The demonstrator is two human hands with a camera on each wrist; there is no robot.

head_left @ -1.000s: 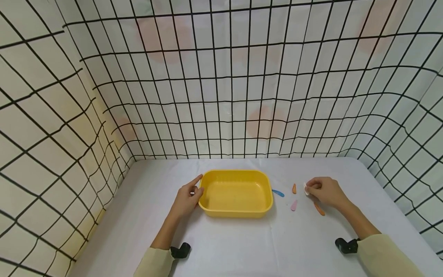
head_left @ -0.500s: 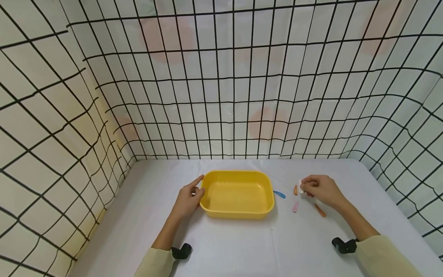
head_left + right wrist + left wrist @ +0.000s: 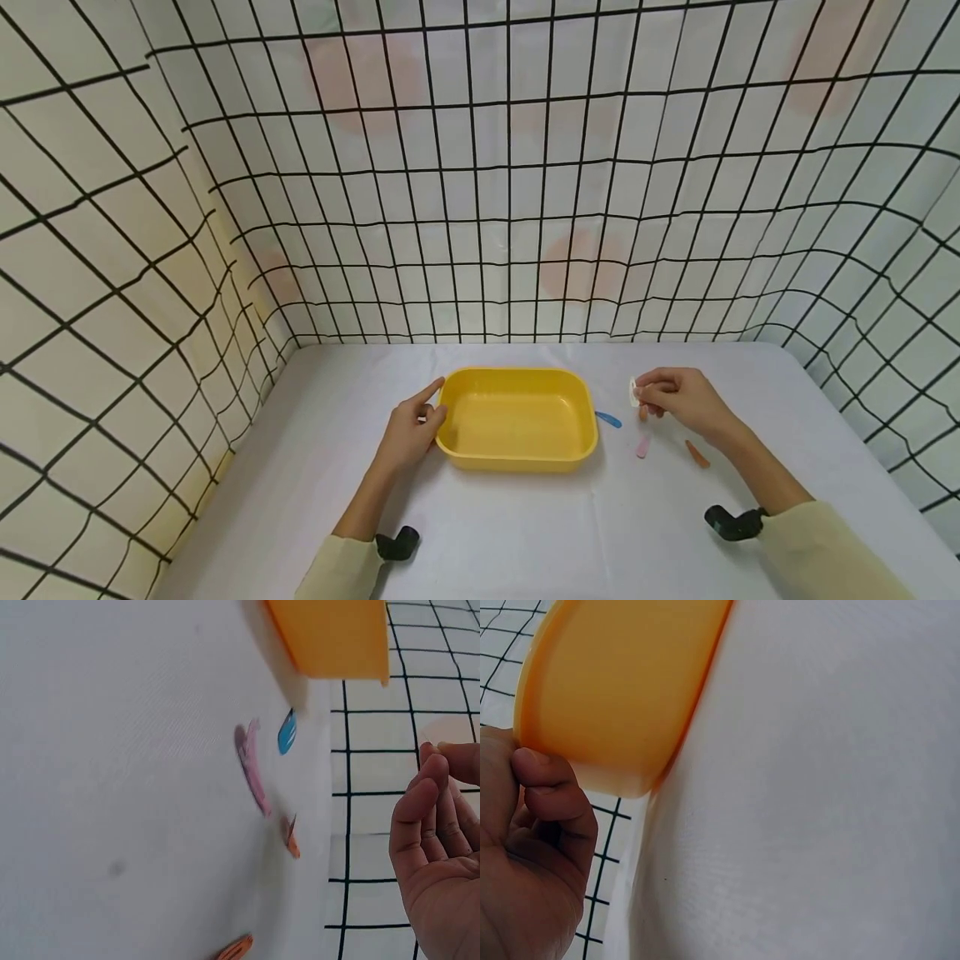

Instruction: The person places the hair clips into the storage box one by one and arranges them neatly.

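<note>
My left hand (image 3: 407, 431) grips the left rim of a yellow rectangular tray (image 3: 517, 464), its thumb over the rim; in the left wrist view its other fingers are curled beside the wall. My right hand (image 3: 690, 404) pinches a small white hair clip (image 3: 633, 392) between thumb and fingertips, raised a little above the table right of the tray. Below it lies a short orange clip (image 3: 642, 413), partly covered by the hand in the head view. A pink clip (image 3: 642, 447) and a longer orange clip (image 3: 697, 454) lie nearer. The white clip is hidden in the right wrist view.
A blue clip (image 3: 609, 420) lies against the tray's right side. White cloth covers the table (image 3: 517, 533). Black wire mesh (image 3: 480, 200) in front of white sheeting encloses the back and both sides. Both wrists carry black camera mounts (image 3: 735, 523).
My right hand has lifted the white hair clip off the table area by the longer orange clip and moved it left towards the tray. My left hand stays on the rim.
</note>
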